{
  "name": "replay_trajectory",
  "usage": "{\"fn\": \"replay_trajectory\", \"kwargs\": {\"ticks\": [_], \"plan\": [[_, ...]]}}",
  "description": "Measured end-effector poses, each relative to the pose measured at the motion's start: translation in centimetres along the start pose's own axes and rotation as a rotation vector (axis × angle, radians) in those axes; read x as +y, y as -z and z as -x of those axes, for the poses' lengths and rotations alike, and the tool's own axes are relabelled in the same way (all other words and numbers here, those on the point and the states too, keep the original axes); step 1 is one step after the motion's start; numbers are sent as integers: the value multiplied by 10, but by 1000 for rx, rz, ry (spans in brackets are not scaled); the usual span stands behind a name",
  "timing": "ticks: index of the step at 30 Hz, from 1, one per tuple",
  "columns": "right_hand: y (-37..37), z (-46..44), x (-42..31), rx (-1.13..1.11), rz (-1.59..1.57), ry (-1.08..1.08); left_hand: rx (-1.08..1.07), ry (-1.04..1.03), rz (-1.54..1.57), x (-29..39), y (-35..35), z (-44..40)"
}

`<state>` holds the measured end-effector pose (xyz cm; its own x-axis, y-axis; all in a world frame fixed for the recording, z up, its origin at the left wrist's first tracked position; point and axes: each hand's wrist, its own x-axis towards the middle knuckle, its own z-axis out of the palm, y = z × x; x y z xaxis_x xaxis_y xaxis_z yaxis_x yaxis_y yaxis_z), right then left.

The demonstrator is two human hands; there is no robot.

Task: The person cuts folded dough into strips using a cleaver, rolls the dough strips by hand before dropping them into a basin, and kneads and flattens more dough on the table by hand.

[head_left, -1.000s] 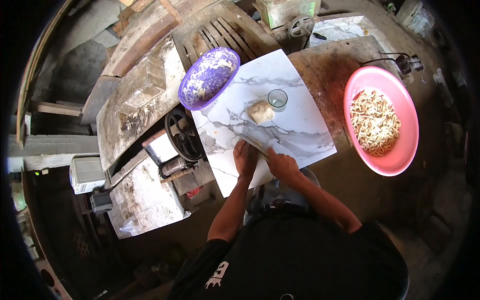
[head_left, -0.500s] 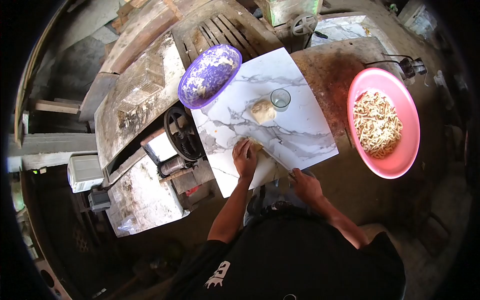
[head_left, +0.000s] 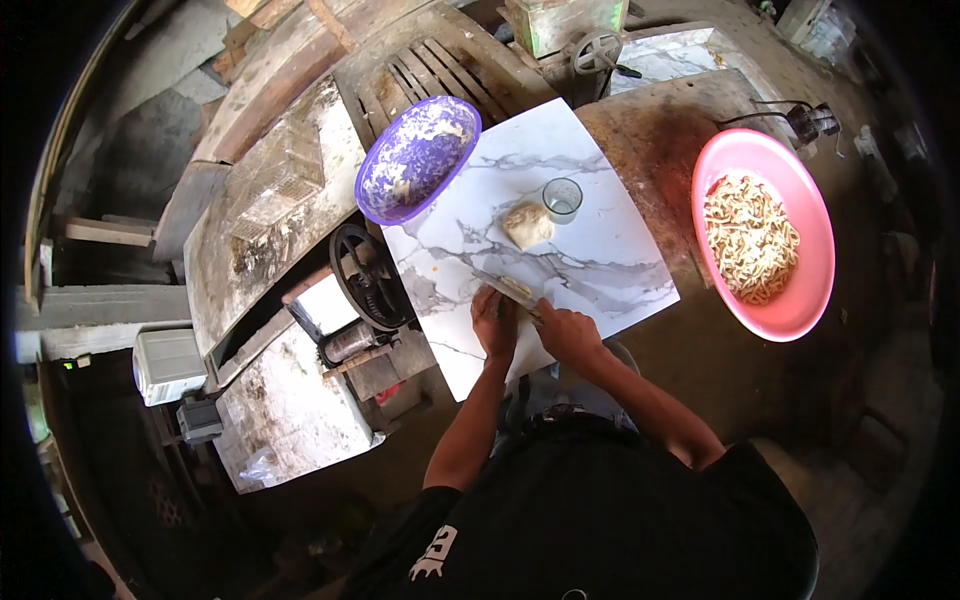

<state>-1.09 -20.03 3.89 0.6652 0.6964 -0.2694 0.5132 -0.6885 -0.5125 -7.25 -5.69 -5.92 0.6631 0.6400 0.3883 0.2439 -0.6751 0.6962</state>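
Note:
On the marbled white board [head_left: 600,255], my right hand [head_left: 566,332] is wrapped round the handle of a knife [head_left: 508,290]. The blade points up and left, past the fingertips of my left hand [head_left: 494,318]. My left hand is closed beside the blade, and what lies under its fingers is hidden. A bit of pale dough [head_left: 517,285] shows along the blade's far edge. Farther up the board a lump of dough [head_left: 528,225] sits against a clear glass [head_left: 562,198].
A purple basin [head_left: 420,160] with dough residue overlaps the board's far left corner. At right stands a pink basin [head_left: 817,250] holding many short pale strips. Left of the board is a machine with a black wheel [head_left: 368,280]. A wire basket [head_left: 280,185] lies beyond.
Half a second ago the knife was lower right of the dough. My right hand has since moved up and left, bringing the blade beside my left hand, whose fingers have drawn in.

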Motion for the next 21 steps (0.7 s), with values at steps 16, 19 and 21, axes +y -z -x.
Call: {"fn": "replay_trajectory", "kwargs": {"ticks": [16,19,21], "plan": [[44,111,38,-39,7,-145,38,-21,53,9,20,2],[21,115,56,106,4,7,55,18,92,10,18,1],[15,100,47,92,-3,-9,22,33,140,8,18,-2]]}}
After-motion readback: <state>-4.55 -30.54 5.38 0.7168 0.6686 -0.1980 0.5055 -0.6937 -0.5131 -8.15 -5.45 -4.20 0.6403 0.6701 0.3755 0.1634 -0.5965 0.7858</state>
